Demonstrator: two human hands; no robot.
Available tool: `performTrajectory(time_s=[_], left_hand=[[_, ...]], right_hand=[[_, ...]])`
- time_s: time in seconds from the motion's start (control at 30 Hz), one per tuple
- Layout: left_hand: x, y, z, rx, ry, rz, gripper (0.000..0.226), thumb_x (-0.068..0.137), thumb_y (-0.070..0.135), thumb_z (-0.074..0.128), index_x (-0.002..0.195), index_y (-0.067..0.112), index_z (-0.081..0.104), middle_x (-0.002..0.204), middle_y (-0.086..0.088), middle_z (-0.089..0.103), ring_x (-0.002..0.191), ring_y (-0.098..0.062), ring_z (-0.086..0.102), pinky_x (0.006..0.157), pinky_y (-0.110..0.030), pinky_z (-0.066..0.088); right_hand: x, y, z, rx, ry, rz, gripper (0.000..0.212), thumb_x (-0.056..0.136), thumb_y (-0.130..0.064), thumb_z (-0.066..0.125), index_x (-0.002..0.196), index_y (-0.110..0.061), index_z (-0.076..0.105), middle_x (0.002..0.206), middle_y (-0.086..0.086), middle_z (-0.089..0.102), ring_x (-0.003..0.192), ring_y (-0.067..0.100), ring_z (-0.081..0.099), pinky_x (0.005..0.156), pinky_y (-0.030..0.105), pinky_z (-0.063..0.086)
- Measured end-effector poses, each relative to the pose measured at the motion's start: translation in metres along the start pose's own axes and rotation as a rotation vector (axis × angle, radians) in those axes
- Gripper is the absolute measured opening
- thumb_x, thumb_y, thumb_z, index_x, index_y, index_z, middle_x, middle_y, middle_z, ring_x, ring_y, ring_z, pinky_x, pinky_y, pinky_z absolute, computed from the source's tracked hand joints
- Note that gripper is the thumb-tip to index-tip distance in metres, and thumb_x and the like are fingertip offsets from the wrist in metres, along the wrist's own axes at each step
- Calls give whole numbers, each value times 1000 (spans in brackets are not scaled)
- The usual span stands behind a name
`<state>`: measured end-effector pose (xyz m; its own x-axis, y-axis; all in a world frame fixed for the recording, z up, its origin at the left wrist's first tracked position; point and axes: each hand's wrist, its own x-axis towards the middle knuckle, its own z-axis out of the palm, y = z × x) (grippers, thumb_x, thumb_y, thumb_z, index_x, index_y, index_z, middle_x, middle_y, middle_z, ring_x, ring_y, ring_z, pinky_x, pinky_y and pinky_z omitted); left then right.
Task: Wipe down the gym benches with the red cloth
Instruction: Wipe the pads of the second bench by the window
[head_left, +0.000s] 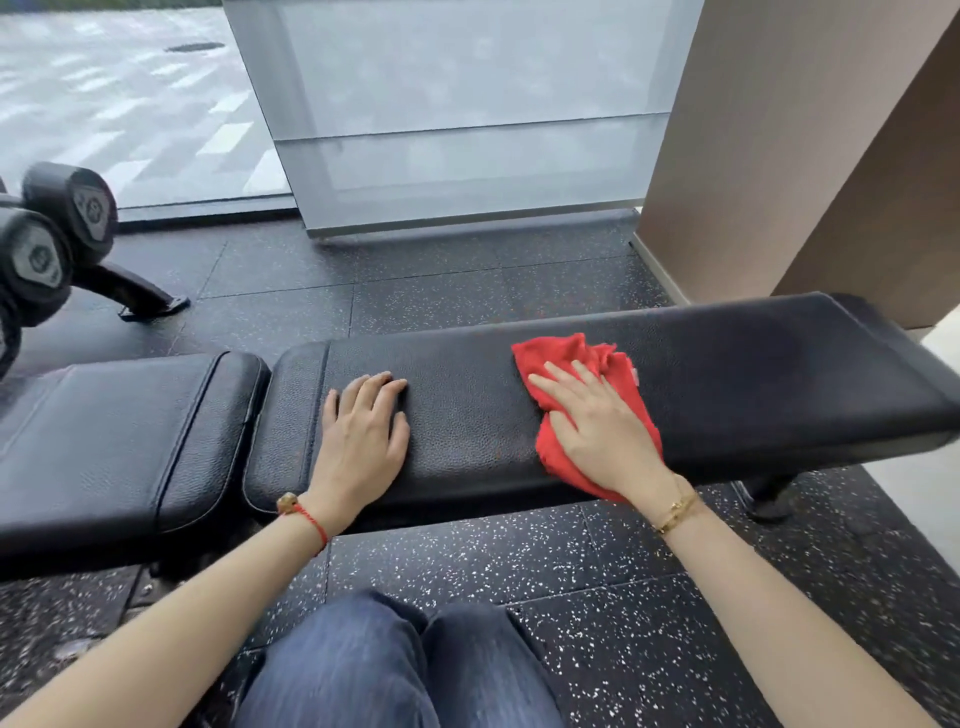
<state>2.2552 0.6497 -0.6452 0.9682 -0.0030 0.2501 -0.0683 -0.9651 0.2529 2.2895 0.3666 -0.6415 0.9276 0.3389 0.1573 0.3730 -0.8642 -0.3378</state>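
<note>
The gym floor (467, 561) was black speckled rubber, with a frosted glass panel (457, 114) beyond and a brown wall (779, 156) off at two o'clock. On it stood the black padded bench (727, 384), its long axis running from nine o'clock to three o'clock across the person's front, a separate seat pad (114, 441) butted against its nine o'clock end.

The red cloth (556, 358) lay crumpled on the bench top, a little to the three o'clock side of its middle. The right hand (597, 431) lay flat on it with fingers spread, palm pressing it into the pad rather than gripping it; cloth poked out past the fingertips at twelve o'clock and under the wrist at six. The left hand (363, 431) rested open and empty on the bare pad toward nine o'clock, apparently bracing.

The right hand was plainly the nearer one, already on the cloth, and the stretch toward three o'clock looked the likeliest to be swept next, along the long axis.

Two dumbbell ends (62, 228) sat at ten o'clock; their markings were too blurred to read
</note>
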Motion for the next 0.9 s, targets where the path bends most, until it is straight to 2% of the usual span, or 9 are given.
performTrajectory(time_s=[0.13, 0.2, 0.4, 0.53, 0.6, 0.73, 0.83, 0.9], left_hand=[[0, 1, 3, 3, 24, -15, 47, 90, 30, 40, 132, 17, 55, 142, -2, 51, 135, -27, 42, 114, -54, 27], [0, 1, 3, -1, 29, -21, 46, 89, 29, 40, 131, 17, 55, 141, -2, 52, 134, -27, 42, 114, -54, 27], [-1, 0, 2, -13, 30, -20, 48, 89, 30, 38, 131, 18, 56, 141, -1, 53, 135, -25, 43, 115, -52, 26], [-2, -3, 1, -20, 15, -2, 50, 90, 30, 37, 135, 18, 55, 145, -2, 50, 138, -24, 39, 117, -51, 23], [-1, -3, 2, -18, 15, -3, 50, 90, 31, 37, 135, 18, 54, 146, -2, 49, 139, -24, 38, 117, -51, 23], [-2, 2, 3, 0, 16, -31, 52, 89, 31, 34, 136, 17, 52, 147, -2, 47, 140, -24, 36, 118, -51, 21], [-2, 4, 3, 11, 17, -39, 53, 89, 31, 33, 136, 17, 52, 147, -2, 47, 140, -24, 36, 118, -51, 21], [-2, 4, 2, 9, 19, -40, 52, 89, 30, 34, 135, 17, 53, 146, -2, 48, 139, -24, 37, 118, -51, 21]], right_hand=[[27, 31, -15, -39, 28, 273, 49, 97, -23, 39, 145, -28, 39, 158, -5, 27, 148, 25, 15, 121, 45, 10], [41, 11, -9, -68, 37, 291, 49, 97, -25, 38, 146, -27, 38, 159, -5, 24, 148, 27, 13, 121, 46, 8], [31, -98, 34, -48, -46, -74, 52, 94, -26, 40, 146, -30, 37, 158, -7, 27, 148, 24, 15, 121, 43, 9], [8, -77, 24, 20, -42, -95, 51, 95, -27, 41, 145, -33, 39, 157, -11, 29, 148, 18, 16, 122, 40, 10], [-4, -49, 14, 36, -7, -48, 49, 95, -27, 42, 144, -34, 40, 156, -12, 31, 148, 17, 17, 122, 40, 10], [14, 6, -5, 21, 29, 173, 48, 96, -25, 41, 144, -32, 41, 157, -8, 30, 148, 23, 16, 122, 42, 8], [55, 7, -7, -14, 13, 296, 49, 98, -26, 37, 146, -29, 37, 160, -6, 23, 149, 26, 11, 122, 44, 4], [75, -12, 2, -41, -11, 287, 50, 98, -27, 35, 148, -29, 34, 160, -5, 20, 149, 27, 9, 121, 46, 5]])
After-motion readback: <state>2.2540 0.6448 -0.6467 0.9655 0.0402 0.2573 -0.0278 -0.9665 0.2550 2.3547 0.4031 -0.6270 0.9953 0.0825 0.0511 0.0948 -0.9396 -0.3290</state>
